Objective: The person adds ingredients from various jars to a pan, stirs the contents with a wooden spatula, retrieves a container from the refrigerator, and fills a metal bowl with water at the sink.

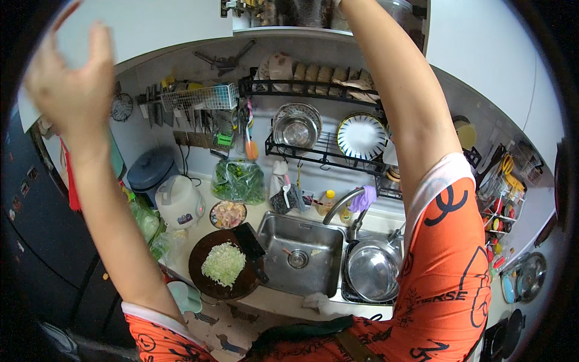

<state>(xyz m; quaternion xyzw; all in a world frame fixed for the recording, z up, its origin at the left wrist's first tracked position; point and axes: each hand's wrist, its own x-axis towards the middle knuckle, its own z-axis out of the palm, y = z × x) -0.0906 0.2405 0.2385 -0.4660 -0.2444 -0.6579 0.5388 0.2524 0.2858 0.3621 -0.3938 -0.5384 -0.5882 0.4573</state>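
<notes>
My left hand [72, 90] is blurred, thumb wide of the fingers, in front of one white cabinet door [169, 30]; its lower edge slants down leftward, its long axis cut off. My right hand is out of view, state untellable; that arm [407, 84] reaches up toward the cabinet [289, 30]. Below: one round board [232, 292], one chopped pile [223, 264], one sink [313, 274].

We see a compact kitchen: pale wall [347, 104] carrying black racks [265, 84], white upper cabinet front [482, 60] at right, tall dark panel [42, 223] at far left. Below, we log a light counter [248, 208] with inset steel sink [283, 235], and pale flooring [208, 333] with dog figures. Lighting looks soft, fairly even.
</notes>
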